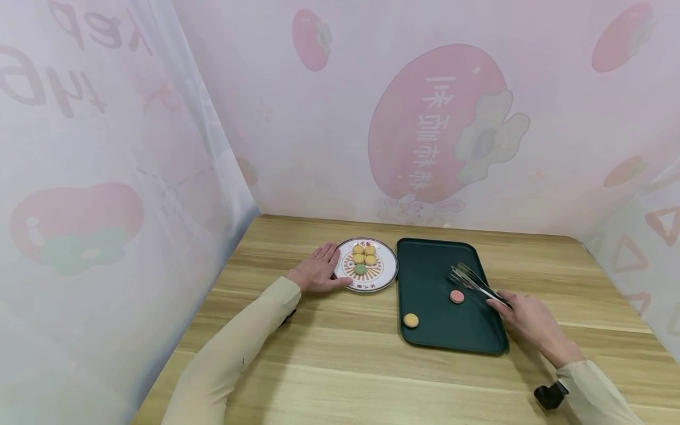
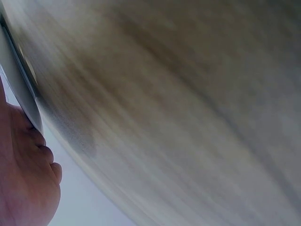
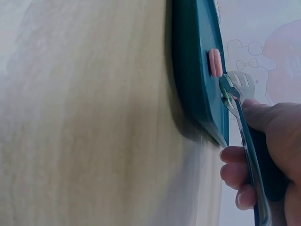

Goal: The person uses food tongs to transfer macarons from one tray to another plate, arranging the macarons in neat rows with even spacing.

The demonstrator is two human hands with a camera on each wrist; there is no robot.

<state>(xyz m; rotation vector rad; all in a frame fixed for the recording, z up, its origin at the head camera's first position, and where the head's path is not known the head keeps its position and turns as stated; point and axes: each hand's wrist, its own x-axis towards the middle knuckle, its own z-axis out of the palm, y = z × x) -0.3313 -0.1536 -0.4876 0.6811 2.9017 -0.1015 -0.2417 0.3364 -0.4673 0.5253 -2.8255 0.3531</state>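
Observation:
My left hand (image 1: 319,270) rests at the left rim of a round white plate (image 1: 385,268), fingers straight and thumb on its front edge. The plate bears several yellow macarons (image 1: 364,255) and a green macaron (image 1: 360,269). With its fingers curled, my right hand (image 1: 536,323) holds metal food tongs (image 1: 475,282) with slotted, fork-like ends. Their tips are apart, over the dark green tray (image 1: 435,265). Close to the tips a pink macaron (image 1: 457,297) lies on the tray. Another yellow macaron (image 1: 411,320) sits at the tray's front left corner.
Plate and tray stand side by side on a wooden table (image 1: 340,360). Pale printed curtains (image 1: 297,147) hang behind the table and along its sides. The left wrist view shows mostly blurred tabletop, the hand's edge and the plate's underside.

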